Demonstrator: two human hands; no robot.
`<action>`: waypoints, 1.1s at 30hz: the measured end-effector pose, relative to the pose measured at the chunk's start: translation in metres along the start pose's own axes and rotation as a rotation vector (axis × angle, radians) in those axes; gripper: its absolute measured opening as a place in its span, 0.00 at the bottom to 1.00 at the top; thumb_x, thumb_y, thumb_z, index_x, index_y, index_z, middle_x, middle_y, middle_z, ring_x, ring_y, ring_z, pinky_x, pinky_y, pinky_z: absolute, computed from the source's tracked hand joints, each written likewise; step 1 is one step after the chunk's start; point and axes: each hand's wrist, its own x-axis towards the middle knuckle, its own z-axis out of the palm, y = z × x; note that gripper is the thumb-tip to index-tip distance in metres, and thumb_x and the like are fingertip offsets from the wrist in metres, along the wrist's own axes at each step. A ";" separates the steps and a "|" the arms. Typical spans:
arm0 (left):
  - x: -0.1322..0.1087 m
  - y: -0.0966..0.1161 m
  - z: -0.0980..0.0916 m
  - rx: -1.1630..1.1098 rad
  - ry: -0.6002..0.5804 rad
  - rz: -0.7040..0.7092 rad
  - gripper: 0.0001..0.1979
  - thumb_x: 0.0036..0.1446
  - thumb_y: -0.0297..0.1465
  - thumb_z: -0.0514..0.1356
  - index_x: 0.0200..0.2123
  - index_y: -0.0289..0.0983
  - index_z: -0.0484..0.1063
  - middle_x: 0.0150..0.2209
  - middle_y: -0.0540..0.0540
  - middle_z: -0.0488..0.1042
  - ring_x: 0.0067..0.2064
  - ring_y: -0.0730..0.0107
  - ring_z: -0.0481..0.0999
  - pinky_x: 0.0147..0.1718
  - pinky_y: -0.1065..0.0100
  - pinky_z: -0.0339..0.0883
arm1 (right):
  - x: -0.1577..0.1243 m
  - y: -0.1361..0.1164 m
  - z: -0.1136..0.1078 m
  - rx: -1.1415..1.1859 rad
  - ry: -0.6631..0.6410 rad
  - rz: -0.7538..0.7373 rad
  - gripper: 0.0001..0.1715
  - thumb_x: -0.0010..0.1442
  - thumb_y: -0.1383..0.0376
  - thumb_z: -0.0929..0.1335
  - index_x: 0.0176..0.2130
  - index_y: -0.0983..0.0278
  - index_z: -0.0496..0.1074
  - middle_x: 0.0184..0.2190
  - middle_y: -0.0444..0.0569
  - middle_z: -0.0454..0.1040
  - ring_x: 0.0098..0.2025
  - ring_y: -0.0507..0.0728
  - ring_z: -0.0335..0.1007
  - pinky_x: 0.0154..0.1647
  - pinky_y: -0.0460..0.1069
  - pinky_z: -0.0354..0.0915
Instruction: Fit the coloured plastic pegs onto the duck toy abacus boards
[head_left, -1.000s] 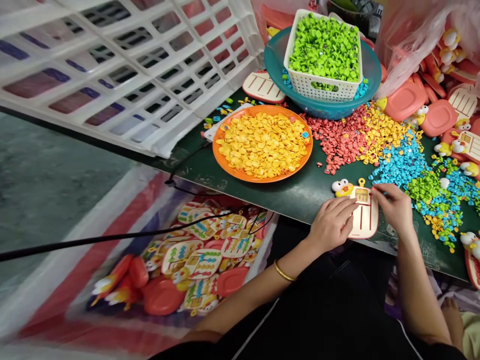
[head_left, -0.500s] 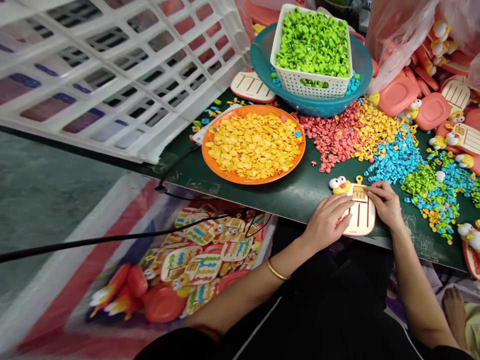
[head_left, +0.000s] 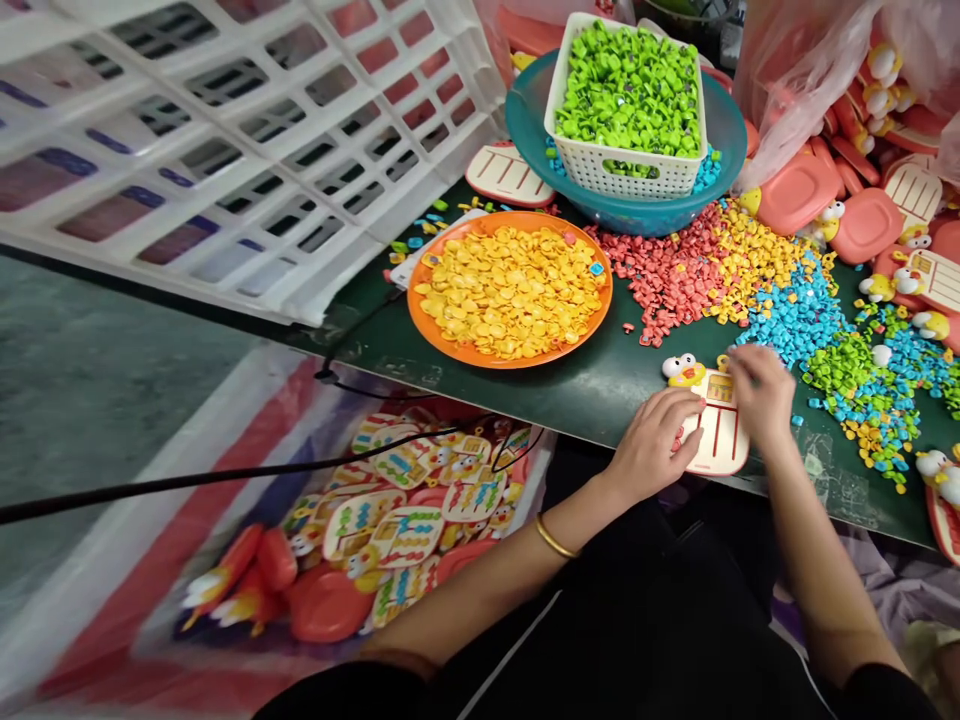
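A cream toy board (head_left: 724, 440) with red slots and a yellow duck head (head_left: 683, 371) lies at the table's front edge. My left hand (head_left: 654, 445) is on its left side, fingers bent over the surface and thumb low, holding it. Small red pieces show by those fingers. A small yellow panel (head_left: 720, 388) sits at the board's top. Over the board's upper right corner is my right hand (head_left: 765, 395), fingers bent and smeared by motion; whether they hold anything is unclear. Piles of red (head_left: 675, 285), yellow (head_left: 757, 250) and blue pieces (head_left: 795, 315) lie beyond.
An orange plate (head_left: 435, 340) of yellow pieces stands left. Behind it, a white basket (head_left: 622, 165) of green pieces sits in a blue basin (head_left: 525, 110). A white crate (head_left: 315, 300) leans at left. Finished-looking boards (head_left: 409, 540) lie below the table; a black cable (head_left: 225, 485) crosses there.
My right hand has lifted slightly and moved up from the board's right edge, now blurred. More of the yellow panel shows. My left hand stays on the board.
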 end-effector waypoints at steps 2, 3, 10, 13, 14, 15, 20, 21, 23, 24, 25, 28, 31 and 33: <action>0.000 0.001 -0.001 0.068 -0.074 0.031 0.19 0.65 0.29 0.54 0.58 0.40 0.68 0.58 0.40 0.71 0.60 0.56 0.68 0.57 0.52 0.65 | 0.039 0.012 0.004 -0.150 0.081 0.109 0.13 0.63 0.63 0.65 0.40 0.64 0.78 0.40 0.56 0.77 0.41 0.61 0.71 0.46 0.57 0.67; -0.001 0.001 -0.001 0.095 -0.107 0.048 0.20 0.65 0.27 0.53 0.59 0.41 0.67 0.60 0.41 0.70 0.61 0.55 0.67 0.57 0.52 0.64 | 0.055 0.018 0.005 -0.219 0.049 0.130 0.12 0.61 0.63 0.65 0.38 0.64 0.79 0.39 0.57 0.77 0.42 0.62 0.70 0.46 0.57 0.67; -0.004 0.000 0.005 0.107 0.021 0.003 0.20 0.63 0.29 0.54 0.58 0.36 0.68 0.55 0.39 0.73 0.58 0.53 0.68 0.55 0.51 0.67 | 0.050 0.017 -0.013 -0.156 -0.049 0.170 0.11 0.60 0.61 0.68 0.34 0.64 0.78 0.33 0.53 0.78 0.38 0.60 0.70 0.43 0.54 0.65; -0.004 -0.001 0.005 0.071 0.047 -0.004 0.20 0.62 0.30 0.56 0.56 0.35 0.68 0.53 0.38 0.72 0.57 0.53 0.67 0.57 0.50 0.66 | 0.010 0.010 -0.026 0.087 -0.109 0.266 0.13 0.60 0.56 0.69 0.35 0.63 0.78 0.32 0.49 0.78 0.33 0.56 0.71 0.38 0.51 0.67; -0.003 -0.001 0.005 0.062 0.056 -0.004 0.19 0.61 0.30 0.56 0.55 0.35 0.68 0.52 0.38 0.72 0.56 0.53 0.67 0.57 0.50 0.66 | -0.001 0.009 -0.027 0.116 -0.126 0.277 0.14 0.60 0.56 0.68 0.35 0.63 0.78 0.32 0.49 0.77 0.33 0.56 0.71 0.37 0.51 0.67; -0.003 0.000 0.004 0.061 0.065 -0.006 0.17 0.61 0.30 0.57 0.53 0.34 0.68 0.50 0.38 0.72 0.56 0.53 0.67 0.56 0.50 0.67 | -0.010 0.008 -0.028 0.107 -0.124 0.268 0.14 0.61 0.56 0.68 0.36 0.63 0.78 0.33 0.49 0.76 0.34 0.56 0.71 0.36 0.51 0.67; -0.002 0.001 0.007 0.099 0.118 -0.043 0.07 0.59 0.31 0.58 0.41 0.35 0.66 0.42 0.39 0.69 0.50 0.54 0.67 0.51 0.51 0.69 | -0.036 0.004 -0.021 -0.087 -0.064 0.037 0.14 0.64 0.62 0.64 0.37 0.61 0.79 0.37 0.52 0.72 0.39 0.58 0.70 0.42 0.53 0.69; -0.002 0.001 0.008 0.098 0.118 -0.053 0.07 0.59 0.32 0.59 0.39 0.36 0.65 0.40 0.40 0.68 0.49 0.54 0.67 0.50 0.51 0.69 | -0.042 0.001 -0.020 -0.081 -0.081 -0.013 0.14 0.65 0.64 0.64 0.38 0.61 0.79 0.37 0.52 0.72 0.40 0.58 0.71 0.43 0.53 0.70; -0.002 0.001 0.009 0.087 0.101 -0.065 0.08 0.59 0.35 0.60 0.37 0.37 0.64 0.38 0.42 0.67 0.47 0.56 0.67 0.49 0.52 0.69 | -0.051 -0.008 -0.015 -0.027 -0.120 -0.099 0.15 0.65 0.66 0.62 0.39 0.60 0.79 0.39 0.52 0.74 0.43 0.58 0.72 0.44 0.53 0.70; -0.001 0.001 0.009 0.085 0.092 -0.069 0.09 0.59 0.36 0.60 0.36 0.38 0.63 0.38 0.42 0.66 0.46 0.56 0.67 0.48 0.53 0.69 | -0.053 -0.013 -0.013 0.018 -0.145 -0.130 0.15 0.65 0.67 0.62 0.39 0.59 0.79 0.40 0.52 0.75 0.43 0.58 0.73 0.46 0.53 0.70; -0.001 0.001 0.009 0.086 0.086 -0.073 0.11 0.59 0.37 0.61 0.35 0.38 0.63 0.37 0.42 0.66 0.46 0.56 0.67 0.48 0.53 0.69 | -0.051 -0.017 -0.009 0.068 -0.167 -0.150 0.15 0.65 0.67 0.62 0.39 0.59 0.78 0.40 0.51 0.76 0.44 0.57 0.73 0.47 0.53 0.70; -0.002 0.002 0.008 0.102 0.056 -0.092 0.12 0.58 0.39 0.62 0.37 0.37 0.66 0.38 0.42 0.67 0.47 0.55 0.67 0.49 0.54 0.69 | -0.018 -0.022 0.003 0.127 -0.130 -0.105 0.13 0.65 0.65 0.63 0.38 0.59 0.78 0.38 0.50 0.78 0.42 0.57 0.74 0.46 0.53 0.69; -0.002 0.004 0.006 0.143 -0.001 -0.077 0.16 0.59 0.38 0.61 0.47 0.37 0.70 0.47 0.40 0.69 0.51 0.54 0.67 0.52 0.53 0.67 | 0.040 -0.013 0.015 -0.053 0.009 0.048 0.10 0.61 0.63 0.66 0.35 0.63 0.77 0.35 0.53 0.78 0.37 0.59 0.72 0.43 0.54 0.67; -0.001 0.005 0.005 0.161 -0.033 -0.045 0.18 0.61 0.37 0.60 0.53 0.39 0.69 0.52 0.40 0.69 0.54 0.53 0.66 0.53 0.53 0.66 | 0.070 -0.004 0.019 -0.161 -0.046 0.097 0.09 0.58 0.65 0.67 0.34 0.64 0.78 0.34 0.55 0.78 0.38 0.60 0.71 0.44 0.55 0.66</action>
